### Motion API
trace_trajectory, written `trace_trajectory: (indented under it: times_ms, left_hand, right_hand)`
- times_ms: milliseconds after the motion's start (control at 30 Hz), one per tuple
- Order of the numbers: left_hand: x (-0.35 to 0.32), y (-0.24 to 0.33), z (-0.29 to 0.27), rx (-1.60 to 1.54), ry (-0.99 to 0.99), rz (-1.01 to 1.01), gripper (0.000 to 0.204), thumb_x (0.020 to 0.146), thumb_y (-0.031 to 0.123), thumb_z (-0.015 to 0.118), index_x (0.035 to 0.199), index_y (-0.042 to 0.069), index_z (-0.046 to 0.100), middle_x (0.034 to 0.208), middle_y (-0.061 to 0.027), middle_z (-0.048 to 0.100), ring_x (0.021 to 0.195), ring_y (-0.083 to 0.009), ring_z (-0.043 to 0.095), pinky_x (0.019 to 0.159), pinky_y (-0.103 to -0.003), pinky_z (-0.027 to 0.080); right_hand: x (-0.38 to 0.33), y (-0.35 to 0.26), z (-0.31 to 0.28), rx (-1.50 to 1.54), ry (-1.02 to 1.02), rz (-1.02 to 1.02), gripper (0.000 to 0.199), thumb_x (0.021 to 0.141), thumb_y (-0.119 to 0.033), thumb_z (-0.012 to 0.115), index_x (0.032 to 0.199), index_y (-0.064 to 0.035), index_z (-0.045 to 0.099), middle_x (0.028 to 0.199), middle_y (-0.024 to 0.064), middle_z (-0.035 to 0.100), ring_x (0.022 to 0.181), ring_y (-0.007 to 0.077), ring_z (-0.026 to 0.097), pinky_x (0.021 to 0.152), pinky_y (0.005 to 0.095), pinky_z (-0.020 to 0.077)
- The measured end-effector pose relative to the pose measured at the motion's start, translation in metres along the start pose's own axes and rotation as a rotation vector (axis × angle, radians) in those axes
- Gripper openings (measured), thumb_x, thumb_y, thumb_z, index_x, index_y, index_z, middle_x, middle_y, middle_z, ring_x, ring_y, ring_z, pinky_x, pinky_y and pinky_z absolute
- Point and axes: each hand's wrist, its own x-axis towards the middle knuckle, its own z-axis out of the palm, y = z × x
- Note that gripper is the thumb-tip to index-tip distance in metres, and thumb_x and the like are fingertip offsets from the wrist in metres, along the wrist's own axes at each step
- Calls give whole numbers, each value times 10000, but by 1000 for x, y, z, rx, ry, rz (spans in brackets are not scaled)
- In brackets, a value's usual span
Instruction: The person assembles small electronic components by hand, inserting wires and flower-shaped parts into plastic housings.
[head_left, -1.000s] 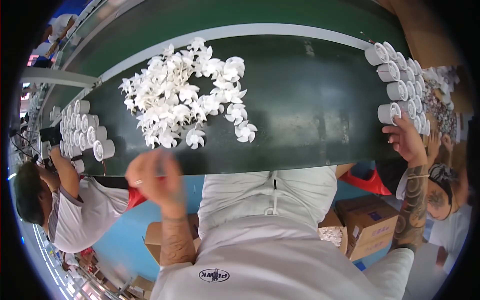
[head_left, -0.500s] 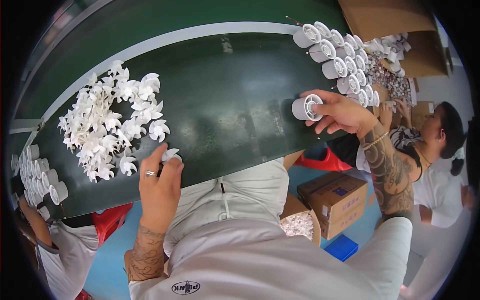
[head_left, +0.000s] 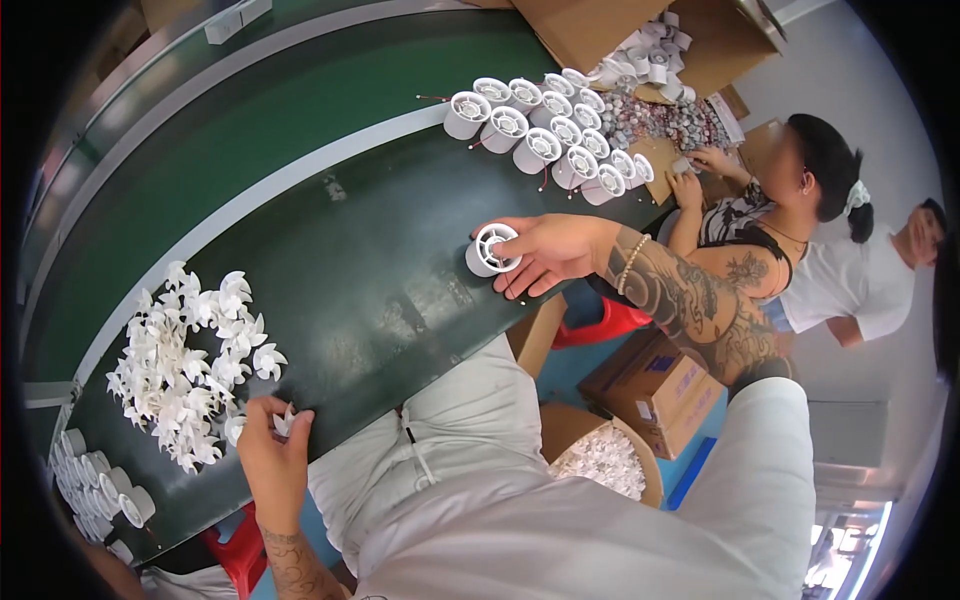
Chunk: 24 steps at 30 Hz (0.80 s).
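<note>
My left hand (head_left: 268,450) is at the near edge of the green work surface, its thumb and fingers pinching a small white fan impeller (head_left: 286,421). Beside it lies a loose pile of white fan impellers (head_left: 185,365) with curved blades. Farther right, my right hand (head_left: 560,255) grips a white cylindrical fan housing (head_left: 482,262) just above the surface. The housing's spoked round opening faces up, with my thumb over the rim and the other fingers at its side. Beyond that hand, several similar white fan housings (head_left: 540,150) stand in rows, some with thin red wires.
More white cylinders (head_left: 100,485) stand at the far left. A person (head_left: 790,190) works on the right near an open cardboard box (head_left: 720,50) and a heap of small wired parts (head_left: 640,120). Below are a closed carton (head_left: 655,390), a container of white pieces (head_left: 605,462) and a red stool (head_left: 605,325).
The view has swung right, so the surface sits lower and more to the left. My right hand has drawn the housing slightly away from the rows. My left fingers have closed on the impeller.
</note>
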Motion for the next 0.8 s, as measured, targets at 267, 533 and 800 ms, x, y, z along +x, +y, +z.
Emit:
trace_trajectory:
  times_ms: [267, 533, 800]
  left_hand:
    - [-7, -3, 21, -779, 23, -41, 174, 884, -10, 635, 1054, -34, 610, 942, -45, 582, 869, -159, 637, 770, -307, 576]
    - [-27, 24, 26, -990, -61, 30, 190, 930, 165, 623, 974, -20, 616, 1042, -108, 591, 915, -210, 649, 748, -305, 541]
    - [-14, 56, 16, -763, -727, 402, 147, 813, 3, 676, 959, 5, 696, 1274, -181, 522, 1008, -233, 590, 830, -336, 490]
  right_hand:
    - [7, 20, 19, 154, 33, -264, 436, 985, -289, 565, 1391, -224, 420, 1087, 119, 617, 942, 210, 654, 778, 324, 548]
    - [16, 111, 170, 867, -327, -625, 503, 995, -257, 547, 1437, -221, 310, 1280, 88, 506, 979, 208, 596, 750, 311, 512]
    - [12, 169, 228, 1390, -1016, -394, 437, 947, -428, 490, 1340, -258, 405, 846, 113, 578, 489, 151, 475, 410, 285, 330]
